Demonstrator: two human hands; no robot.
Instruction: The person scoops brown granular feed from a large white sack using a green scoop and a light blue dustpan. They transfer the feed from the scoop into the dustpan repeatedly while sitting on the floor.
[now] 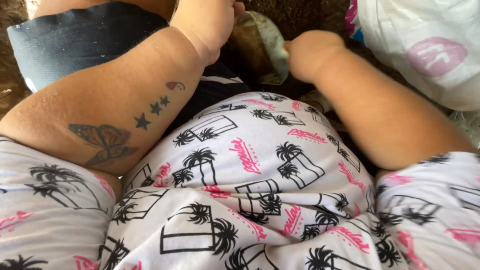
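Coconut (255, 45), or something much like one, brown and husky with a pale greenish worn face, sits between the two hands at the top of the view, low in front of the person's lap. I cannot name it for certain, since most of it is hidden behind the hands and wrists.

The left hand (210, 20) lies against its left side, fingers curled round the far edge, so it appears to be holding the thing steady; only the back of the hand and wrist show, and the fingertips are out of sight. The right hand (310, 52) is balled into a fist just to the right of the pale face, touching or almost touching its rim. Whether that fist grips a small tool or pinches the husk itself I cannot tell.

From the left grip the thing runs rightward and slightly toward the body; its long axis seems to slant from upper left to lower right. Both hands are equally close, one on each flank.

A white shirt with palm prints (250, 190) fills the foreground, a dark cushion (75, 45) lies beyond the left forearm, and a white plastic bag (425, 45) rests well to the right of the fist.
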